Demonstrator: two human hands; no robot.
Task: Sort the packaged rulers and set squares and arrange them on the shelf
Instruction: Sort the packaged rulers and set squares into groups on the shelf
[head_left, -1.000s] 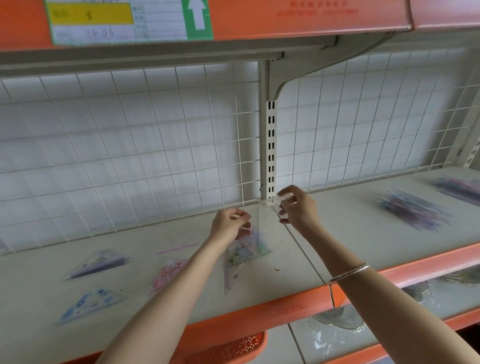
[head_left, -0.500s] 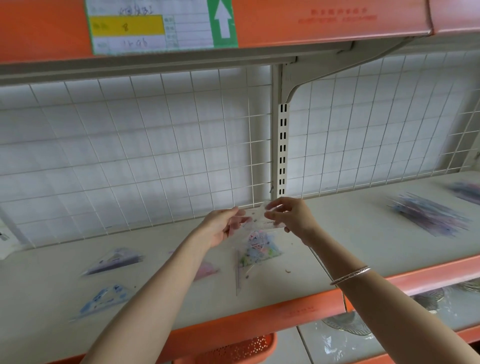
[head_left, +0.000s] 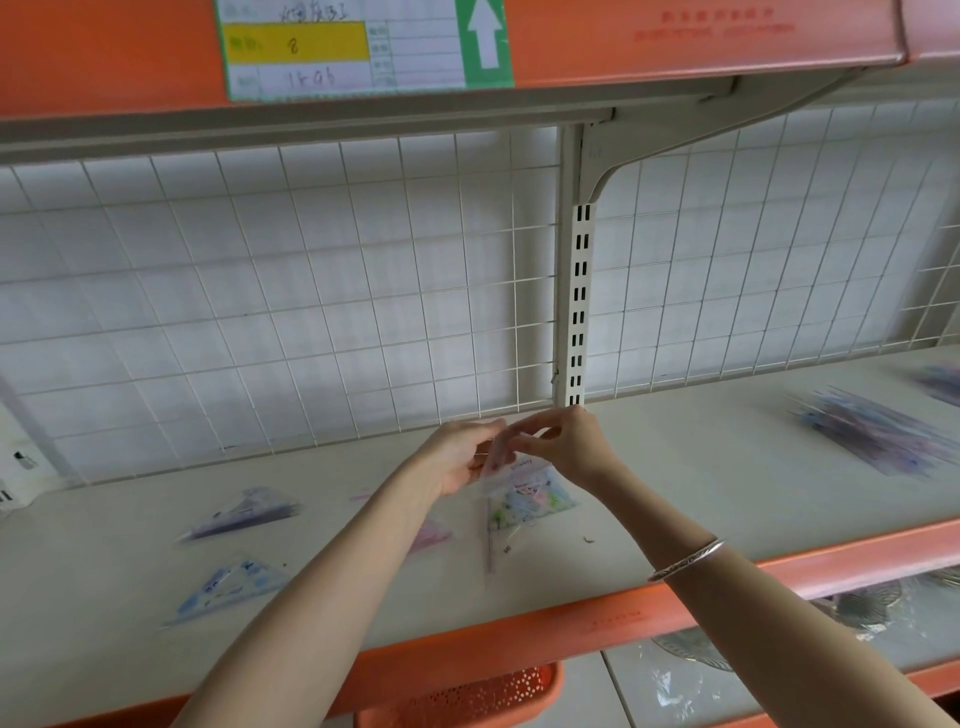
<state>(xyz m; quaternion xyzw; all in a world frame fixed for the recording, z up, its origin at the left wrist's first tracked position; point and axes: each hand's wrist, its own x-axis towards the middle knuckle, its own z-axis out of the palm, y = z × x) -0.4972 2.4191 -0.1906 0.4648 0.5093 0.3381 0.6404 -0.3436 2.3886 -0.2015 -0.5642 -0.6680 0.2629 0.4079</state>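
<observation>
Clear plastic packet with a pastel-printed triangular set square inside is hanging just over the middle of the beige shelf board, in front of the white slotted upright. Left hand and right hand each pinch its top edge, so both grips are closed on thin, floppy film. Looks early-ish to me. The purple triangle packet, blue triangle packet and pink triangle packet lie flat and scattered on the left, unaligned. The blurry pile of long rulers sits far right.
</observation>
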